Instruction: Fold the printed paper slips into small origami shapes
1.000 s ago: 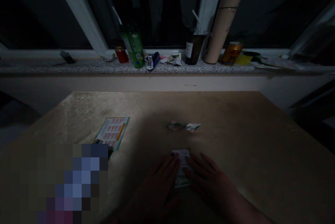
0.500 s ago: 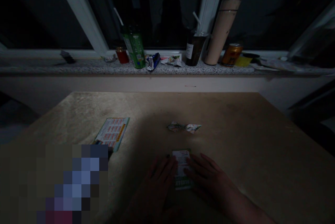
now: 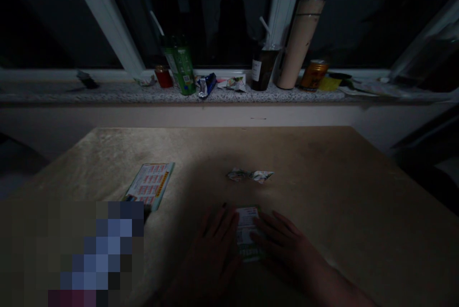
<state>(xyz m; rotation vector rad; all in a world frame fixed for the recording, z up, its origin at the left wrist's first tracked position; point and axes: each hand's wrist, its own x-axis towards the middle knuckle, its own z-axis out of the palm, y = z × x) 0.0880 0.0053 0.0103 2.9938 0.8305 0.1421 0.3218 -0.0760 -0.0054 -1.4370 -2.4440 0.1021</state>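
Observation:
A small green-and-white printed paper (image 3: pixel 247 237) lies flat on the table between my hands. My left hand (image 3: pixel 215 240) rests over its left side, fingers stretched out and flat, deep in shadow. From the other side my right hand (image 3: pixel 283 240) touches the paper's right edge with fingertips spread. Both hands look open. Just beyond them is a piece of folded printed paper (image 3: pixel 261 176) shaped like a bow, pinched at its middle.
To the left lies a printed calendar sheet (image 3: pixel 152 180), partly covered by a blurred-out patch. Along the windowsill (image 3: pixel 222 98) stand a green cup (image 3: pixel 182 70), a dark cup (image 3: pixel 263 70), a tall pink bottle (image 3: pixel 301 44), an orange can (image 3: pixel 314 76) and crumpled wrappers (image 3: pixel 207 84).
The view has shifted slightly, so most things sit a little further left. Both hands stay on the paper, and my left hand lies slightly more to the left.

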